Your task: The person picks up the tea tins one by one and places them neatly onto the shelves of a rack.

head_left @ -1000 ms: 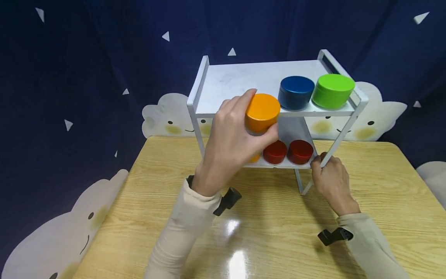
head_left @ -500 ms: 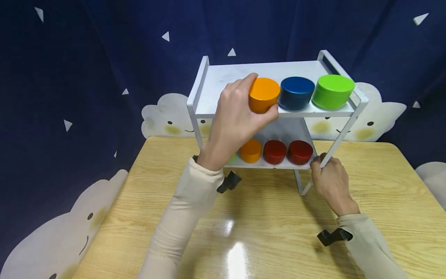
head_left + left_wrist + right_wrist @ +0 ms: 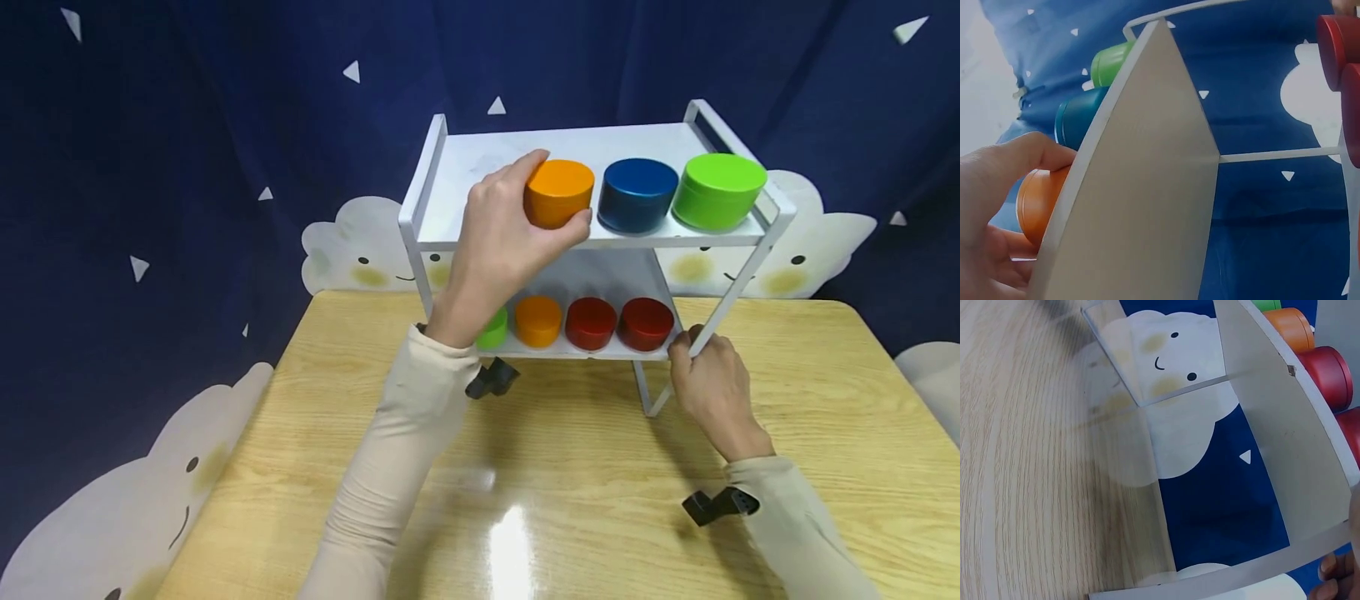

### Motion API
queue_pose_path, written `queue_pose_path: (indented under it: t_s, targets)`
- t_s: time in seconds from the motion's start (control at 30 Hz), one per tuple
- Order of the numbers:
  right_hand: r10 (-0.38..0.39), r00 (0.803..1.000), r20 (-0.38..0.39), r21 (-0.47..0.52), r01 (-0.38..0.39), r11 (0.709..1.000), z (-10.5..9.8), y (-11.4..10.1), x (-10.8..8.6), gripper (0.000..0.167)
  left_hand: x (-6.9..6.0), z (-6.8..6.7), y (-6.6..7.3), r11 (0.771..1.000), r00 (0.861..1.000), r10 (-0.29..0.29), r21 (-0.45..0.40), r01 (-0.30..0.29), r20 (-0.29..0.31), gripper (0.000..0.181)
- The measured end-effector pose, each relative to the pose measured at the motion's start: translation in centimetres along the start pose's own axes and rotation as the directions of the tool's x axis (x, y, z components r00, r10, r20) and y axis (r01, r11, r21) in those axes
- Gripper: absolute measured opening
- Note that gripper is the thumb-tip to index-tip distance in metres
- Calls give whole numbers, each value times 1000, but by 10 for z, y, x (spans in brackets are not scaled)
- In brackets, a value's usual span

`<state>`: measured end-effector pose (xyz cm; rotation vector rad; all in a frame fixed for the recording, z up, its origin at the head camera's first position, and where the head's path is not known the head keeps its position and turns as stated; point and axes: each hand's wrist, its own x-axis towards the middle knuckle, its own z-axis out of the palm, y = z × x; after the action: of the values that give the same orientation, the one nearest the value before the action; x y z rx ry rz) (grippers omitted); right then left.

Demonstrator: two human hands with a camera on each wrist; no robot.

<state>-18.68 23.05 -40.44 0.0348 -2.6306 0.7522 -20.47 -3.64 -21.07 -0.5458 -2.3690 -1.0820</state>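
My left hand (image 3: 501, 235) grips an orange round tin (image 3: 559, 193) between thumb and fingers at the front of the top shelf (image 3: 510, 150). In the left wrist view, that orange tin (image 3: 1040, 203) sits at the shelf's edge, beside the blue tin (image 3: 1079, 119). To its right in the head view stand a blue tin (image 3: 637, 197) and a bright green tin (image 3: 718, 193). Low on the right, my right hand (image 3: 712, 387) holds the white rack's front leg (image 3: 731, 300) near the lower shelf's corner.
Along the lower shelf (image 3: 555, 354) stand a green tin (image 3: 492, 331), an orange tin (image 3: 537, 322) and two red tins (image 3: 591, 324). The rack stands on a wooden table (image 3: 585, 500), with a dark blue curtain (image 3: 225, 125) behind.
My left hand has raised the orange tin from in front of the rack up to the top shelf, then shifted it slightly left, away from the blue tin. The right hand stays put.
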Motion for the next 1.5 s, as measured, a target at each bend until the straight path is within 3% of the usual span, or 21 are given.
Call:
queue_pose_path:
  t_s: [0.33, 0.43, 0.7, 0.93, 1.13, 1.3, 1.5]
  targets:
    - [21, 1000, 19, -3, -21, 1000, -1, -1, -1, 42, -3, -5, 1, 997, 996, -69, 44, 66, 59, 65]
    - [26, 999, 26, -2, -26, 1000, -1, -1, -1, 43, -3, -6, 1, 997, 996, -61, 55, 58, 67, 68]
    - [19, 1000, 22, 1, -19, 1000, -1, -2, 1, 43, -3, -12, -4, 998, 993, -25, -52, 31, 113, 76]
    - [33, 999, 20, 14, -33, 999, -1, -2, 0, 41, -1, -15, -1, 999, 980, -48, 1, 49, 191, 89]
    - [36, 999, 24, 17, -36, 999, 1, -3, -1, 41, -8, -16, 2, 997, 987, -69, 56, 62, 146, 92]
    - [30, 999, 33, 18, -31, 999, 2, -3, -1, 42, -25, -19, -1, 993, 995, -92, 73, 89, 42, 89]
    - [34, 999, 25, 13, -35, 999, 1, -2, -1, 41, -33, -19, -7, 994, 998, -63, 91, 65, -28, 82]
